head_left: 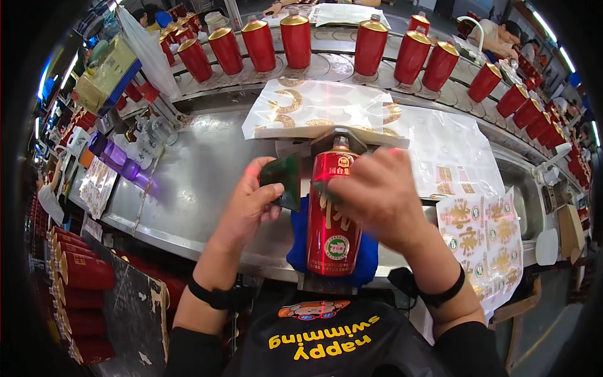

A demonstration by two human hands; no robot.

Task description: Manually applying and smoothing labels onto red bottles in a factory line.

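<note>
A red bottle (333,248) with gold lettering and a round green-and-white label lies tilted in front of me, its bare neck pointing away. Blue cloth (300,242) pads it on both sides. My left hand (252,198), left of the bottle, grips a dark green flat scraper (282,181) between thumb and fingers. Blurred by motion, my right hand (380,195) is closed over the bottle's upper right side. A small dark bit shows at its fingertips, too smeared to name.
Sticker sheets (480,242) and backing sheets (440,147) spread beyond and right of the bottle. Red bottles with gold tops (295,41) line a curved conveyor behind. A purple drinking bottle (116,157) lies left on the metal bench (188,163). More red bottles (85,270) are stacked lower left.
</note>
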